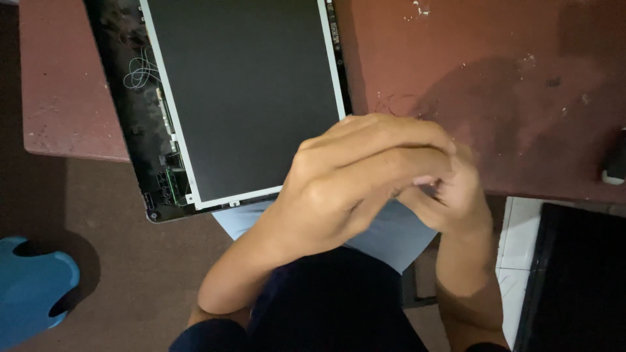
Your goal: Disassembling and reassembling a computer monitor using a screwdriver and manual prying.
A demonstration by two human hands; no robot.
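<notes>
We bring our left hand [352, 189] across in front of us, fingers curled over and covering most of our right hand [453, 195]. The two hands press together at the near edge of the bench [495, 91], and they blur slightly. Something small may sit between the fingertips, but we cannot tell what it is, nor whether either hand grips anything; the right hand's fingers are bent inward and mostly hidden.

Just beyond our left hand lies the laptop screen panel [248, 91], dark and matt, with a pale metal frame along its edges. It rests tilted on the bench, its near corner jutting past the bench edge toward our lap. The black lid shell [134, 124] runs along the panel's left side, showing thin looped white wires [140, 72] and small circuit parts lower down.

Under the hands, a light blue cloth [385, 238] lies over our lap. To the right of the panel, the reddish-brown bench top is scuffed and stained. Far left of the panel, a blue sandal [29, 287] sits on the brown floor.
</notes>
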